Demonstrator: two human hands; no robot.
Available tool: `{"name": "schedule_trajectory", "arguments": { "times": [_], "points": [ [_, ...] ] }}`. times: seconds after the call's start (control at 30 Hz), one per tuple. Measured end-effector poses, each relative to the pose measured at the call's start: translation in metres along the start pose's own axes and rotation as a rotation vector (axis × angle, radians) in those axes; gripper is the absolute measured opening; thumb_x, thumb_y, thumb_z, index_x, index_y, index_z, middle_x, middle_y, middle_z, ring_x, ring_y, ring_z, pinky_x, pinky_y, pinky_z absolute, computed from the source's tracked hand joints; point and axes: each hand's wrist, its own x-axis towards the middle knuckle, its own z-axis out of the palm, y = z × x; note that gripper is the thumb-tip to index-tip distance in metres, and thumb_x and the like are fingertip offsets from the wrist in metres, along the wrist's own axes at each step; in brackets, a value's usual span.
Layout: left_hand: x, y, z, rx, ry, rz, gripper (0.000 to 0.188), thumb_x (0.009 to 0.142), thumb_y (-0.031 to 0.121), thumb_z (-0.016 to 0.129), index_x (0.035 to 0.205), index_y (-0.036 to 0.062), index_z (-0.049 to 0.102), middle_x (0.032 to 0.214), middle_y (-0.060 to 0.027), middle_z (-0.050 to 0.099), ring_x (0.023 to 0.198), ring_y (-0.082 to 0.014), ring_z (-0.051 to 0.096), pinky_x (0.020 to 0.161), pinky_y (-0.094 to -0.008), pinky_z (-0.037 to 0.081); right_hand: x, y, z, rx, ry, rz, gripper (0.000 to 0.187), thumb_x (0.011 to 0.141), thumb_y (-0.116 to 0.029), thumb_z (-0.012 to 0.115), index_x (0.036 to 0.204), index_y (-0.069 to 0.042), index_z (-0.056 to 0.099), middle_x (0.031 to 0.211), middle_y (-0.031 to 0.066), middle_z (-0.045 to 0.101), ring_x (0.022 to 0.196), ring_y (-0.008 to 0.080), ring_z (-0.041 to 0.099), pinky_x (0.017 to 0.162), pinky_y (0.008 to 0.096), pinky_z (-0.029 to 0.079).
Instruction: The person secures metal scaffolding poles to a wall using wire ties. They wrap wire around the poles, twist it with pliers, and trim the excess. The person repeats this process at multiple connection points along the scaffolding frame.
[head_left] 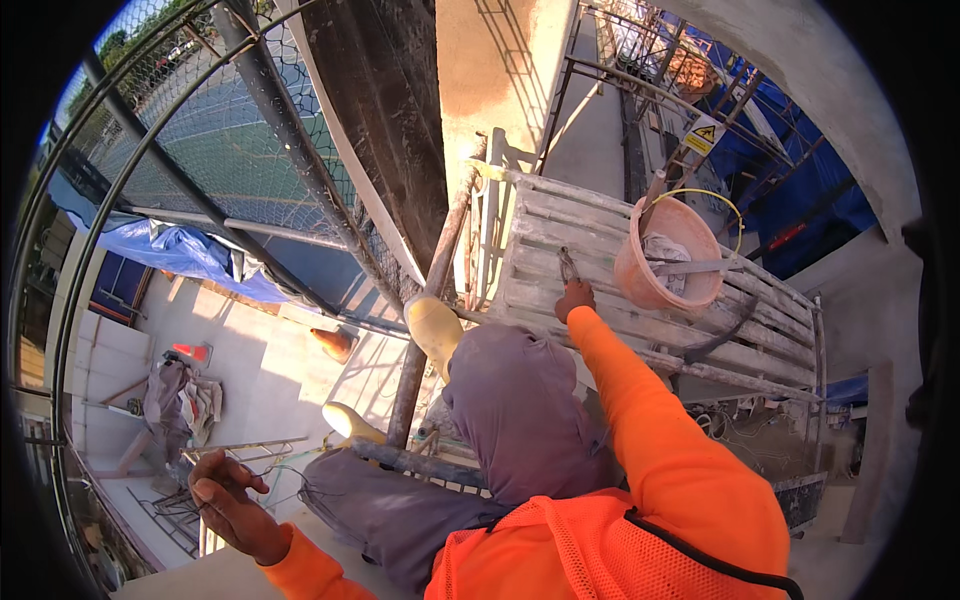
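My right hand [575, 300] reaches onto a slatted, plaster-stained metal platform [545, 240]. Its fingers close on a small metal tool that looks like pliers [568, 265], lying over the slats. Off to the left, my left hand [235, 508] is raised, palm up, with its fingers curled. Thin dark wire [285, 468] runs out from between these fingers toward my knee. Just right of my right hand, a pinkish, plaster-smeared bucket [634, 262] stands on the platform, with a wooden handle and a flat blade in it.
A dark curved strip [728, 335] lies across the slats beyond the bucket. Scaffold poles [455, 230] rise beside my yellow boots [435, 330]. Wire mesh fencing [300, 130] stands at the left. Far below are traffic cones [333, 343] on a pale floor.
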Motion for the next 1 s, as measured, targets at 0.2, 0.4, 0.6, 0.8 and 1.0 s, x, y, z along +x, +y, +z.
{"name": "schedule_trajectory", "arguments": {
  "times": [0.2,0.4,0.6,0.8,1.0],
  "points": [
    [0.004,0.051,0.066,-0.142,-0.175,0.128,0.068,0.108,0.062,0.04,0.114,-0.0024,0.061,0.077,-0.0084,0.058,0.063,-0.0142,0.059,0.055,-0.0256,0.05,-0.114,-0.097,-0.164,1.032,-0.359,-0.931,0.06,0.103,-0.041,0.065,0.144,0.001,0.054,0.139,0.0189,0.063,0.131,0.0264,0.059,0.11,0.0392,0.047],
    [-0.009,0.099,0.106,-0.4,-0.268,0.196,0.063,0.108,0.058,0.041,0.114,-0.001,0.061,0.079,-0.0095,0.061,0.064,-0.0159,0.061,0.055,-0.0285,0.054,-0.318,-0.147,-0.22,0.713,-0.623,-1.618,0.088,0.1,-0.04,0.071,0.164,-0.002,0.023,0.135,0.0172,0.063,0.132,0.0259,0.057,0.113,0.0394,0.042],
    [-0.013,0.101,0.073,-0.391,-0.095,0.105,0.056,0.109,0.055,0.04,0.116,0.0026,0.059,0.07,-0.004,0.055,0.055,-0.0123,0.054,0.05,-0.0255,0.049,-0.373,-0.15,-0.175,1.085,-1.061,-1.181,0.04,0.11,-0.032,0.055,0.134,0.001,0.058,0.095,0.004,0.064,0.073,0.008,0.06,0.068,0.026,0.051],
    [0.011,0.093,0.036,-0.386,0.314,0.241,0.061,0.109,0.058,0.04,0.117,0.0023,0.062,0.054,0.0037,0.036,0.042,-0.003,0.031,0.037,-0.0197,0.027,-0.393,-0.138,-0.151,1.158,-1.366,-1.096,0.04,0.112,-0.033,0.049,0.134,-0.002,0.061,0.073,-0.0047,0.049,0.061,0.0033,0.047,0.058,0.0218,0.043],
    [0.028,0.095,0.019,-0.7,0.346,0.237,0.061,0.108,0.055,0.046,0.127,-0.0014,0.061,0.055,0.0054,0.033,0.041,-0.0021,0.025,0.038,-0.019,0.025,-0.417,-0.12,-0.144,1.038,-1.503,-1.034,0.046,0.113,-0.036,0.048,0.142,-0.002,0.058,0.071,-0.0063,0.044,0.061,0.0022,0.038,0.056,0.0214,0.034]
  ]
}}
